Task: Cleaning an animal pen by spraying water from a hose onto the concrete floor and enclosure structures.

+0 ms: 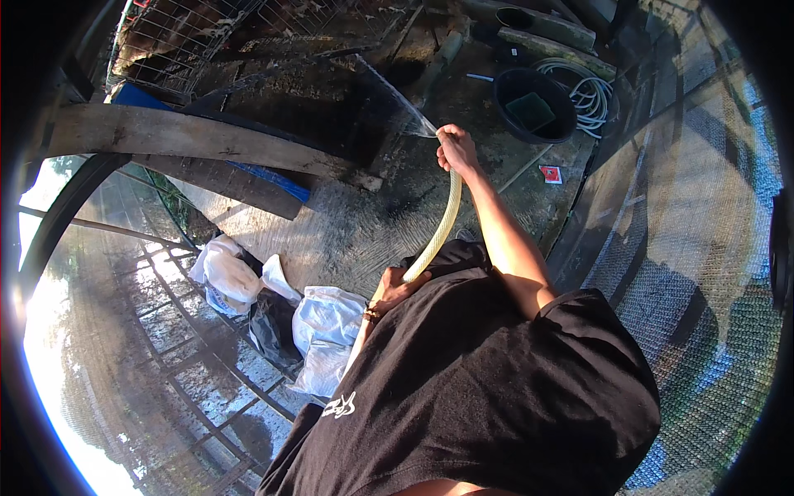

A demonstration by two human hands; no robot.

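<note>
My right hand point(456, 150) is closed around the outlet end of a pale yellow braided hose point(441, 226). Water point(397, 93) sprays from that end towards the dark, wet floor at the upper middle. Lower down, by the front of my black shirt, my left hand point(397, 286) grips the same hose, which curves between both hands. The rest of the hose is hidden behind my left hand and the shirt. White plastic sacks point(327, 319) stand on the floor beside my left forearm.
A black basin point(505, 127) with a dark green thing in it stands at the upper right, beside a coiled hose point(595, 102). A red packet point(551, 174) lies on the concrete. A wooden beam point(236, 139) crosses at left, a wire cage point(167, 49) behind it. Netting point(688, 322) lines the right side.
</note>
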